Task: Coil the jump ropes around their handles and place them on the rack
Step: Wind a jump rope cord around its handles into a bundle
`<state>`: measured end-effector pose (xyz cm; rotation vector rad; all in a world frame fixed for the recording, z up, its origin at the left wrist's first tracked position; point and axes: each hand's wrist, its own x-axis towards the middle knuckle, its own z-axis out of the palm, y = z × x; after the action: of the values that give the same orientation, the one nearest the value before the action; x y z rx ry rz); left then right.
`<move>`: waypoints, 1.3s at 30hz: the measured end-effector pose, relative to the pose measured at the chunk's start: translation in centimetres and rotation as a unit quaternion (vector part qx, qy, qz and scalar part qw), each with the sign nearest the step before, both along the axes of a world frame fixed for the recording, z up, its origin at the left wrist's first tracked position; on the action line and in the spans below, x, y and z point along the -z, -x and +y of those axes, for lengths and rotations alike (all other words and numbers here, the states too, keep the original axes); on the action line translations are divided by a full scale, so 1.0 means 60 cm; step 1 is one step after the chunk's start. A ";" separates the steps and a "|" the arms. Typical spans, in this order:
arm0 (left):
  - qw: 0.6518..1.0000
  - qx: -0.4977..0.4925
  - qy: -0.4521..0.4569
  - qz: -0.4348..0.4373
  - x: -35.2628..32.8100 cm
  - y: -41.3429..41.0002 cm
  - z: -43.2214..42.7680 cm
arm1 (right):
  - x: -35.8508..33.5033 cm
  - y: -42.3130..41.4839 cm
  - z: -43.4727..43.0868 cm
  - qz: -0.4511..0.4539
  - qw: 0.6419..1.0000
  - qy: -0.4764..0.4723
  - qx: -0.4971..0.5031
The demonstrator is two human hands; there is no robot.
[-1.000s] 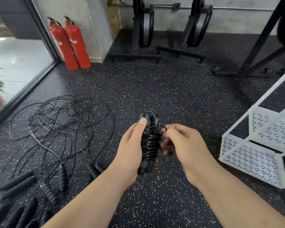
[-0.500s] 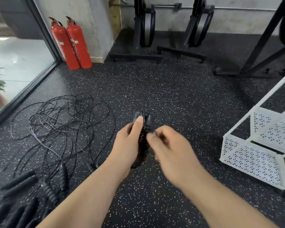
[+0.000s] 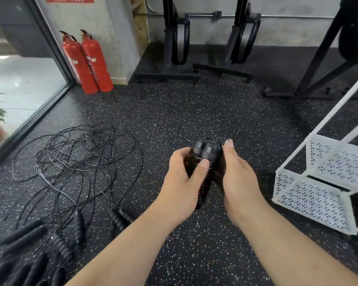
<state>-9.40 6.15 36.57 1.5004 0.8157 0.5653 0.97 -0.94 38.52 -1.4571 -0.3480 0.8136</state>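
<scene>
A coiled black jump rope [image 3: 207, 153], its cord wrapped around two paired handles, is held upright above the floor. My left hand [image 3: 184, 182] grips the bundle from the left, thumb across its front. My right hand [image 3: 236, 178] holds its right side, one fingertip up by the handle tops; the other fingers are hidden behind the bundle. A tangle of loose black ropes [image 3: 77, 157] lies on the floor to the left, with several black handles [image 3: 77, 223] near the bottom left. The white perforated metal rack [image 3: 312, 195] stands at the right.
Two red fire extinguishers [image 3: 87, 62] stand by the wall at back left, next to a glass door. Black exercise machine stands [image 3: 178, 48] line the back wall, and a black frame [image 3: 318, 69] stands at back right. The floor is speckled black rubber.
My right hand, which pinched the cord end and swept across the bundle, now rests against its right side. The bundle has turned so the two handle tops face me.
</scene>
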 end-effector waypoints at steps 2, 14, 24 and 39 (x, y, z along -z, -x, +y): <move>0.999 -0.029 -0.021 0.011 -0.003 -0.004 -0.008 | -0.001 0.009 -0.002 -0.035 0.999 -0.014 -0.013; 0.992 -0.108 -0.069 -0.006 -0.052 -0.006 -0.104 | -0.056 0.022 -0.044 0.020 0.996 -0.081 0.029; 0.999 -0.038 -0.037 0.007 -0.101 -0.036 -0.169 | -0.087 0.006 -0.114 -0.249 0.960 -0.036 0.121; 0.997 0.063 0.033 0.007 -0.226 -0.115 -0.326 | -0.208 -0.058 -0.299 -0.393 0.890 0.067 0.222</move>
<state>-2.51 -13.42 50.12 1.4848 0.7377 0.4317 4.43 -18.87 51.00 -1.8663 -0.5390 -0.1619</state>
